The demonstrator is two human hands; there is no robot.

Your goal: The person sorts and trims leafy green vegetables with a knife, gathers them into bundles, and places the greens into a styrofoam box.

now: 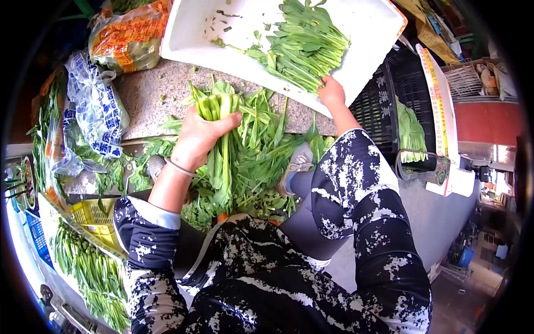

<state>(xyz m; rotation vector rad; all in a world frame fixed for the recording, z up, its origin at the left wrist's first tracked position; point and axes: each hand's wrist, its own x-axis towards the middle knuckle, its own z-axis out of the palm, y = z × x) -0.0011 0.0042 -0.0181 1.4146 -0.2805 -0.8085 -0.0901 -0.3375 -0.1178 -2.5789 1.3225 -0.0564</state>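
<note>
Closest up was the patterned top (245, 273), then the left hand (199, 132), wrapped round the firm stalks of a leafy bunch (213, 106). Past that, the right hand (332, 93) pinched the stem ends of some greens (308, 44) at the white box's (367, 28) near right corner. Probably light, floppy, easily bruised leaves, so stalks seemed the best handle.

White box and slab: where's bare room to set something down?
Box: bare strip between greens and right wall; left part has scraps. Slab: near-bare patch between blue-print bag and left hand. Floor: bare right of right sleeve. Crowded: leaf heap around left hand.
</note>
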